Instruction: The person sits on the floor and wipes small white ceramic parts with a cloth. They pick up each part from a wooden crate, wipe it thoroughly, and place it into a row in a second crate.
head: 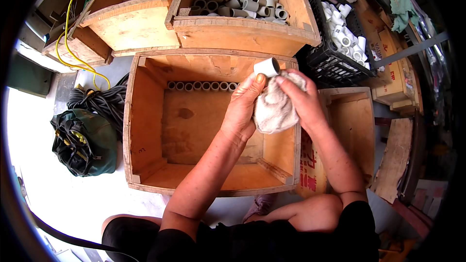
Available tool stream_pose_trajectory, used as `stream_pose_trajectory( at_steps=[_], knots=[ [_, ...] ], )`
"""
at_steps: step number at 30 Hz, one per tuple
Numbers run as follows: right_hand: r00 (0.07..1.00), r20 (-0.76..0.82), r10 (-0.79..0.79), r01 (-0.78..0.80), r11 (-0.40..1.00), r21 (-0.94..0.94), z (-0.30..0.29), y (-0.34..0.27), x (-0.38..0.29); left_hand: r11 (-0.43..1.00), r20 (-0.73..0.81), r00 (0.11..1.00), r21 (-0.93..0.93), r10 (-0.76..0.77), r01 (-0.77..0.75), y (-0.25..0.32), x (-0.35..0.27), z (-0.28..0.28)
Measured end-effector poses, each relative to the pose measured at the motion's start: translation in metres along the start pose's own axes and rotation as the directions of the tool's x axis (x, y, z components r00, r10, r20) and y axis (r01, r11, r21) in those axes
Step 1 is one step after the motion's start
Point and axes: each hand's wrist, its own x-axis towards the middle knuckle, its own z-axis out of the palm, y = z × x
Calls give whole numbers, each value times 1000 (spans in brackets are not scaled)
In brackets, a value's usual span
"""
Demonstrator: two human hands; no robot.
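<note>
A white plastic pipe coupling [265, 67] is pinched in my left hand [243, 103], with the thumb along its lower side. My right hand [304, 96] grips a soiled white cloth [275, 111] that hangs below the coupling and touches it. Both hands are above the right part of an open wooden box [145, 116]. Along the far inner wall of that box runs a row of several couplings [197, 86], ends facing up. My left hand hides the right end of the row.
Behind stand a wooden bin [240, 36] heaped with grey-white couplings and another bin [134, 32] of white fittings. A black plastic crate [338, 74] holds white tee fittings. At left lie a green bag [105, 145], coiled black cable [98, 98] and yellow cord [65, 40]. A smaller wooden box [349, 116] sits right.
</note>
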Motion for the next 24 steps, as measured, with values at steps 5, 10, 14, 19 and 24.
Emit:
stream_pose_trajectory(
  at_steps=[5, 10, 14, 19, 24],
  knots=[
    [958, 128, -258, 287, 876, -388, 6, -7, -9, 863, -29, 951, 428, 308, -267, 5, 4, -1],
    [726, 314, -612, 616, 374, -693, 5, -28, -5, 524, 157, 902, 769, 402, -367, 10, 5, -7],
    [714, 300, -633, 573, 282, -769, -9, -44, 1, 481, 273, 932, 800, 238, -357, 4, 3, -2],
    [712, 250, -656, 612, 405, -680, -16, -62, 4, 587, 160, 968, 771, 195, -246, 6, 0, 0],
    [851, 303, -430, 497, 469, -730, -18, -54, 4, 485, 365, 908, 768, 204, -418, 9, 1, 1]
  ],
)
